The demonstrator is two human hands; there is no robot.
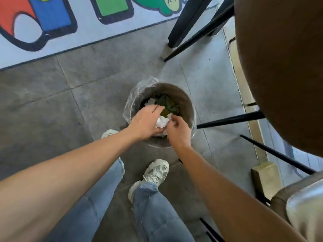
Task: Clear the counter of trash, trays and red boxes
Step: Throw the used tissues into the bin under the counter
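A round bin [183, 100] with a clear plastic liner stands on the grey floor below me. Inside lie green scraps [167, 103] and a bit of white paper [151, 101]. Both hands hang over the bin's near side. My left hand [146, 122] and my right hand [178, 131] press a crumpled white tissue wad [161, 122] between them, just above the opening. The left fingers reach over the wad's top; the right fingers pinch its right edge.
A brown round stool seat [279, 67] with black legs [230, 119] fills the right side. A colourful floor mat [52, 23] lies at the far left. A second seat [304, 203] shows at the lower right. My shoes [157, 172] stand just short of the bin.
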